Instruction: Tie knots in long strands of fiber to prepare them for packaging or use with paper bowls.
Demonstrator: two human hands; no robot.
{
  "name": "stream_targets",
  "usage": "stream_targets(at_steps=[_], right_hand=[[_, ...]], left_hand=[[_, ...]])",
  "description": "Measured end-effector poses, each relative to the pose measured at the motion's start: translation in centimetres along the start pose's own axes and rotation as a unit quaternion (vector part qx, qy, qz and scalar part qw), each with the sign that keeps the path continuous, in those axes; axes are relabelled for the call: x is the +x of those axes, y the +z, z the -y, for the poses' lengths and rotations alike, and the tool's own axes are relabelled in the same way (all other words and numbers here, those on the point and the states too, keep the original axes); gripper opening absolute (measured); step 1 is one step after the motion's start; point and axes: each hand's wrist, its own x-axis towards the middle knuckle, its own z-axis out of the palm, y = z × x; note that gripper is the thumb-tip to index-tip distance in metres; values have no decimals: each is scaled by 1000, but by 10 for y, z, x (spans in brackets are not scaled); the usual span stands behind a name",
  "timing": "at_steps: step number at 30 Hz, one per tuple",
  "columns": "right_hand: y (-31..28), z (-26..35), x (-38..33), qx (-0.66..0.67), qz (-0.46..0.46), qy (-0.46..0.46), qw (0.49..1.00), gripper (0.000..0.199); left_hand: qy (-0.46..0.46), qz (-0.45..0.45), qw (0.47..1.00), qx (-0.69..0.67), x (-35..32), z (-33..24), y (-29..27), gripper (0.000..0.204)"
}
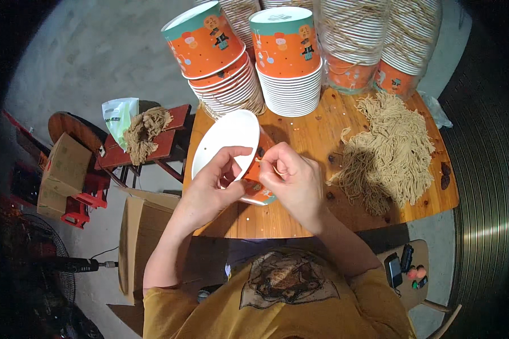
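Note:
A large orange and green paper bucket [221,140] lies tilted on the wooden table in front of me, its white inside facing left. My left hand [216,179] is closed on its rim, thumb outside and fingers curled in at the opening. At the bucket's outer side, my right hand [293,179] pinches a thin tan string [260,160] between thumb and fingertips. Where the string meets the bucket is partly hidden by the fingers. To the right of my right hand lies a big heap of tan strings [398,150].
Stacks of nested buckets [291,85] line the table's [288,223] far side, several with strings draped over them. A red bench [172,121] at left bears a bundle of string [147,133] and a plastic bag [120,117]. Near left stands an open cardboard box [138,243]; a chair [415,257] holding small items is near right.

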Motion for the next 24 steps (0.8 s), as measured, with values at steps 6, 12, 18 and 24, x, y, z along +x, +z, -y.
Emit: stream_targets(at_steps=[6, 12, 18, 24], right_hand=[[-2, -1, -2, 0, 6, 17, 1000, 11], [-16, -5, -11, -40, 22, 34, 998, 10], [-33, -15, -23, -92, 61, 37, 993, 11], [-64, -18, -20, -59, 142, 86, 984, 9]], left_hand=[[15, 14, 999, 47, 0, 0, 2, 48], [8, 77, 997, -6, 13, -5, 12, 19], [60, 90, 990, 93, 39, 14, 26, 14], [118, 6, 983, 139, 42, 12, 27, 15]])
